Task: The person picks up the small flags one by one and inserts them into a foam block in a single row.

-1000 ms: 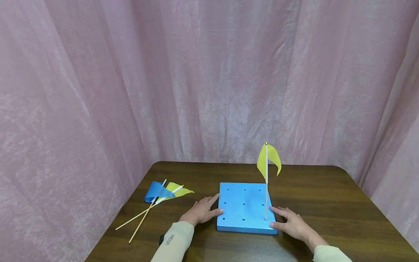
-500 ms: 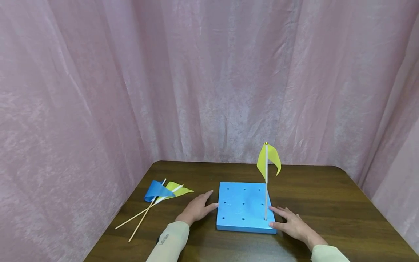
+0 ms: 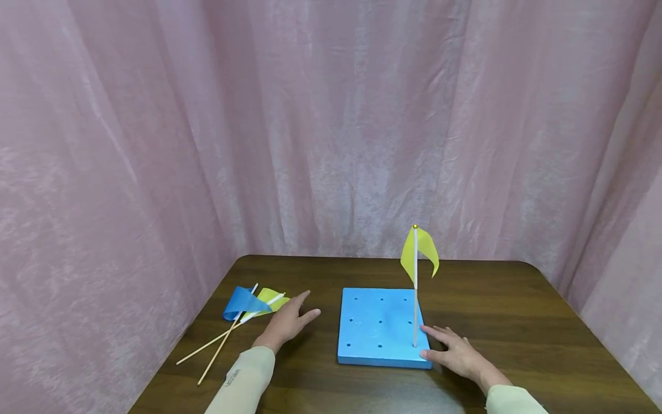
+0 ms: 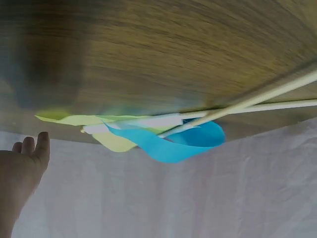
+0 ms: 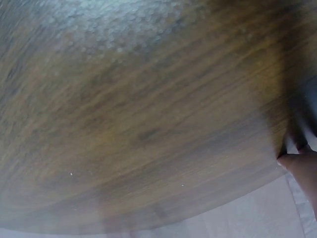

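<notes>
A blue board [image 3: 362, 333] with rows of small holes lies on the table. In its near right hole a yellow flag [image 3: 409, 256] stands upright on a thin wooden stick. My right hand [image 3: 460, 355] rests its fingertips on the board's right edge, fingers spread. Over the table left of the board, my left hand [image 3: 285, 323] has its fingers extended and holds nothing; it is nearest to a second yellow flag [image 3: 269, 295] and partly covers its tip in the head view. Across that flag's stick lies a blue flag [image 4: 171, 148], their sticks crossed.
The dark wooden table [image 3: 491, 305] has rounded far corners. Behind it and along both sides hangs a pink curtain [image 3: 331, 126]. The flag sticks [image 3: 212, 359] point toward the near left edge.
My left hand has let go of the board's left edge and moved left toward the lying flags. My right hand stays at the board's right edge. The head view has shifted slightly.
</notes>
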A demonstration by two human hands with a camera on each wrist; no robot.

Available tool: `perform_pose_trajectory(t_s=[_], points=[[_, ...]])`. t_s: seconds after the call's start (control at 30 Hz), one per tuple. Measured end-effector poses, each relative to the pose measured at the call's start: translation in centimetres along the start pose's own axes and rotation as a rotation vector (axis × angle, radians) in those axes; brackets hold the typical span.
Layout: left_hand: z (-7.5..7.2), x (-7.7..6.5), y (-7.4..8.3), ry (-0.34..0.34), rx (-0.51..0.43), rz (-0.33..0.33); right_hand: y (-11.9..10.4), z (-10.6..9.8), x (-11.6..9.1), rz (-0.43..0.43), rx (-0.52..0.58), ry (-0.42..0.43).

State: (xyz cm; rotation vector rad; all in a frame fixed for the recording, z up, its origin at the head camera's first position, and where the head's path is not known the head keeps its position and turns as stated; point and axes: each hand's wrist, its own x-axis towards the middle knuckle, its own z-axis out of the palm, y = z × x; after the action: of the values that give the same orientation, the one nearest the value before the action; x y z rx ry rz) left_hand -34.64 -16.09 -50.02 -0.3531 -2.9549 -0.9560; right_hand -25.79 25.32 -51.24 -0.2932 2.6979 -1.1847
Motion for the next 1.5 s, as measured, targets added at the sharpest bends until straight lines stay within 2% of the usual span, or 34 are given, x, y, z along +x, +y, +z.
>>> perform_pose_trajectory(t_s=[0.43,0.77,1.03,1.23,1.5], points=[[-3.0,-1.0,-2.4,0.046,0.006,-0.057,0.0,0.3,0.3,0.005,0.007,0.010],[-4.9,-1.9,-5.5,0.102,0.052,-0.071,-0.1,0.4,0.2,0.019,0.004,0.008],[-6.6,-2.9,-7.2,0.126,0.076,-0.146,-0.1,0.3,0.2,0.021,0.007,0.009],[-7.6,-4.0,-8.3,0.174,0.069,-0.181,-0.2,0.3,0.2,0.007,0.012,0.000],[-8.1,-5.4,-9.7,0.259,0.063,-0.257,-0.2,0.2,0.1,-0.005,0.023,-0.007]])
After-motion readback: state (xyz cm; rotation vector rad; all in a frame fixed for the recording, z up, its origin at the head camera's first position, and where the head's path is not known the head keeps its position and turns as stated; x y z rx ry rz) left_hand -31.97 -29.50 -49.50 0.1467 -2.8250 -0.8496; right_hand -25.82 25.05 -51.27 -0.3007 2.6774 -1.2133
